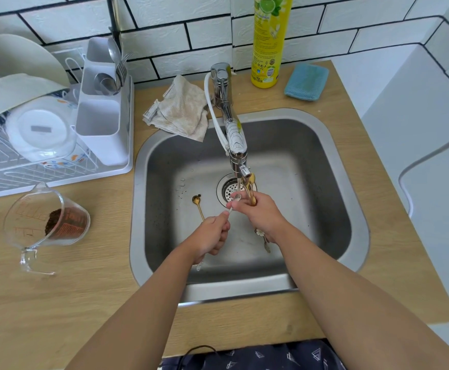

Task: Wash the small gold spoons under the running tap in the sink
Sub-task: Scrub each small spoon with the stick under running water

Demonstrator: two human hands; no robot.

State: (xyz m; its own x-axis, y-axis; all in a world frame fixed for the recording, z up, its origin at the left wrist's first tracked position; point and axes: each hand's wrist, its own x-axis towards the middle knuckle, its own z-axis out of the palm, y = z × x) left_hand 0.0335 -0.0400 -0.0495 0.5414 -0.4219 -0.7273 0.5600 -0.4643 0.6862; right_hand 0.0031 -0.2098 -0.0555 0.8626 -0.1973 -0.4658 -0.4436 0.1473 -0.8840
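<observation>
Water runs from the chrome tap [238, 156] into the steel sink [338, 182]. My right hand [260, 214] grips a bunch of small gold spoons [250, 186], bowls up in the stream, and its fingers touch the bowl of a silver spoon [235, 199]. My left hand [212, 235] pinches that spoon's handle. One gold spoon [197, 202] lies on the sink floor left of the drain [228, 189]. Flower-shaped spoon ends [261, 233] stick out below my right wrist.
A glass measuring jug [47, 225] with brown grounds lies on the wooden counter at left. A dish rack [44, 129] with plates and a cutlery holder stands behind it. A cloth [183, 108], a yellow soap bottle [268, 41] and a blue sponge [306, 81] sit behind the sink.
</observation>
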